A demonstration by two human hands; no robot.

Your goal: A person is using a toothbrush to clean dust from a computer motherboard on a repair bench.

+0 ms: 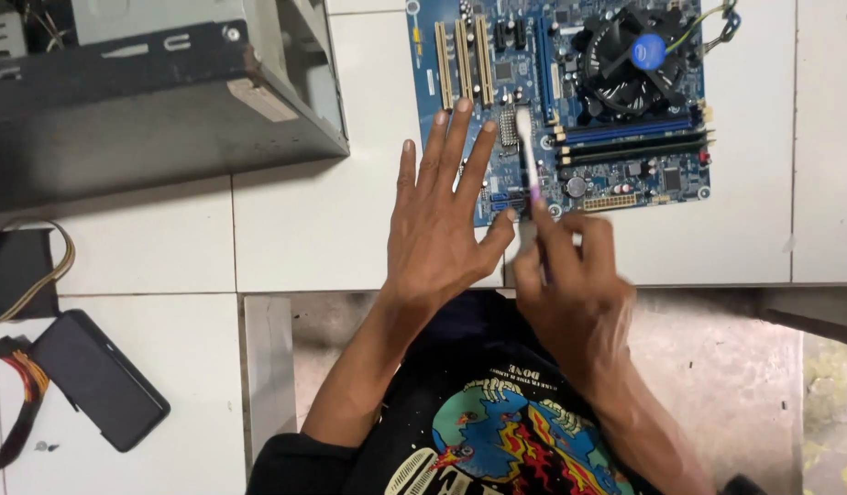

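A blue computer motherboard point(616, 137) lies flat on a white tiled surface, with a black round cooling fan point(630, 55) at its upper right and yellow-beige slots at its left. My left hand point(442, 211) lies flat with spread fingers on the board's lower left corner. My right hand point(570, 284) grips a toothbrush point(528, 151) with a white and purple handle. Its bristle head rests on the middle of the board beside a small silver heatsink point(508, 126). The right hand is slightly blurred.
A grey metal computer case point(139, 101) stands at the upper left. A black rectangular device point(98, 378) and a bundle of coloured cables point(20, 403) lie at the lower left. The tiled surface's front edge point(698, 284) runs just below the board.
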